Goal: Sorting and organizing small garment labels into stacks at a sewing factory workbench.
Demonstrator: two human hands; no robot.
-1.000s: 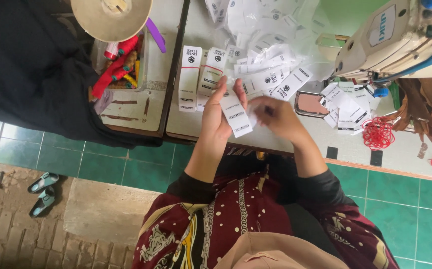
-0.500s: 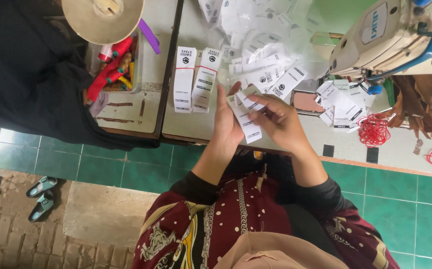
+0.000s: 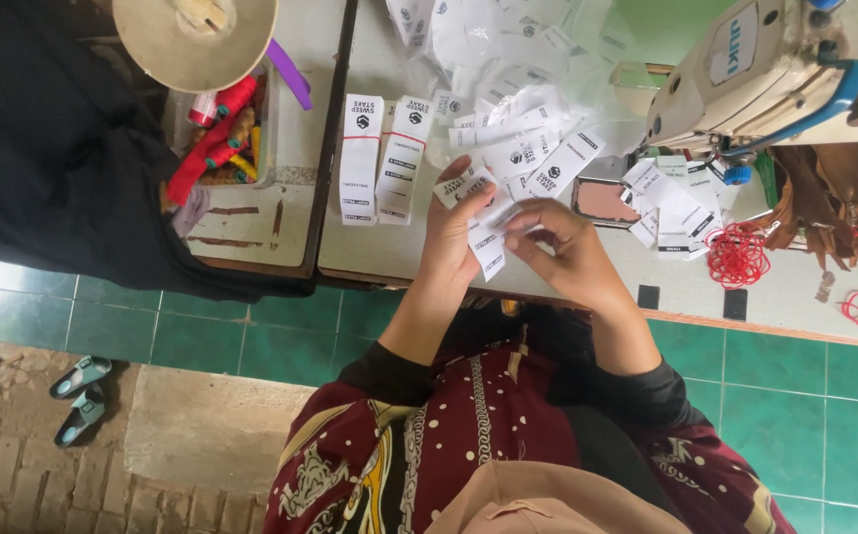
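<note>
Both hands shifted slightly rightward, left hand (image 3: 458, 222) and right hand (image 3: 562, 247) pinching white labels (image 3: 488, 247)

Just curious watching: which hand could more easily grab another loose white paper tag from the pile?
Probably the right hand: it sits nearer the pile of loose white paper tags, and only its fingertips pinch the small white tag bundle that the left hand grips.

Both hands, left hand (image 3: 456, 229) and right hand (image 3: 559, 252), pinch white labels (image 3: 488, 247) over the table (image 3: 369, 252).
</note>
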